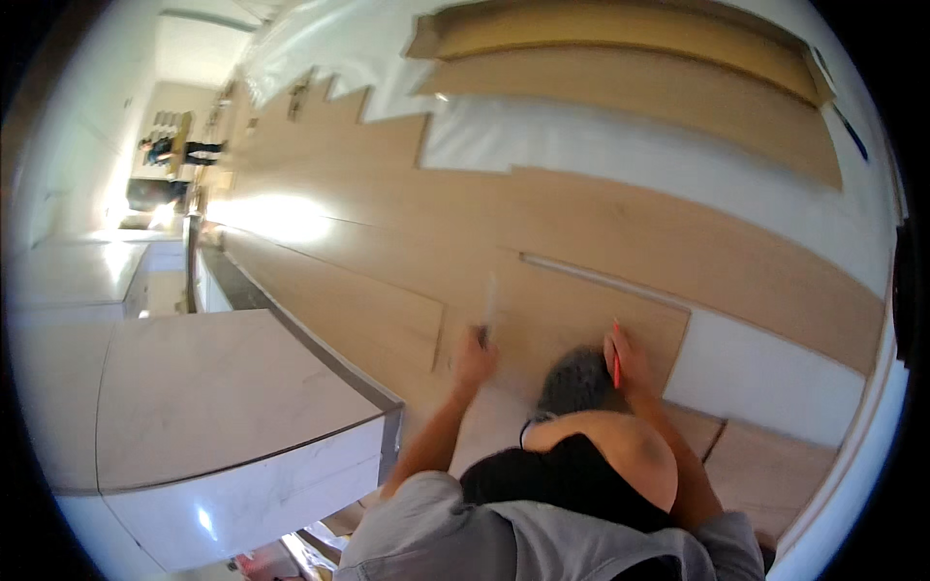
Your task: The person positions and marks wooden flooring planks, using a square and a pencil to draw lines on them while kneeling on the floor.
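My left hand (475,356) is closed round a small dark-handled tool (482,336), with a pale, blurred blade-like part reaching forward over the wood-look boards. My right hand (628,358) holds a red pencil (616,373) over a loose board (581,295). A long thin metal strip (602,272) lies across that board's far part. My bent knee (644,455) and dark shoe (572,382) are just behind and between my hands.
Laid planks (349,252) stretch leftward over white underlay (484,136). Long cardboard pieces (620,53) lie at the back right. A marble-patterned raised block (194,407) with a dark edge stands at my left. Small dark shapes (155,150), too distant to make out, are at the far end.
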Action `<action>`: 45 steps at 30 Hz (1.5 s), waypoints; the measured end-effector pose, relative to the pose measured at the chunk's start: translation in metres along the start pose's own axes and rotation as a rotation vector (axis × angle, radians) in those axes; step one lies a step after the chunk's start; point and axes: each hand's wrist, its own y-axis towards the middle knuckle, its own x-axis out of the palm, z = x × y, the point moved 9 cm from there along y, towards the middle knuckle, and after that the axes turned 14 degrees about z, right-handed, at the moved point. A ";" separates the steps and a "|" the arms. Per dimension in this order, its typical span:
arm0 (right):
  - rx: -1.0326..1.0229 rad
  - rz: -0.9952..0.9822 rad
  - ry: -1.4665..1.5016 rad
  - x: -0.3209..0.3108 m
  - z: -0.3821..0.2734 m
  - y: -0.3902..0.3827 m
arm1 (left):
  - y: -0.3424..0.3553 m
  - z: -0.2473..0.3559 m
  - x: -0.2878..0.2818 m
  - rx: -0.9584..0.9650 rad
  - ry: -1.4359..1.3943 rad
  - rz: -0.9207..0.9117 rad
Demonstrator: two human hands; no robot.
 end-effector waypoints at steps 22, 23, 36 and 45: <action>-0.592 0.267 -0.408 -0.006 -0.034 -0.005 | 0.213 0.236 0.033 0.440 -0.256 -0.067; -0.601 0.275 -0.415 -0.006 -0.034 -0.005 | 0.213 0.234 0.030 0.471 -0.251 -0.032; -0.576 0.230 -0.435 -0.005 -0.037 -0.004 | 0.239 0.226 0.020 0.311 -0.448 -0.115; -0.586 0.238 -0.416 -0.006 -0.028 -0.002 | 0.188 0.194 0.022 0.950 -0.121 -0.066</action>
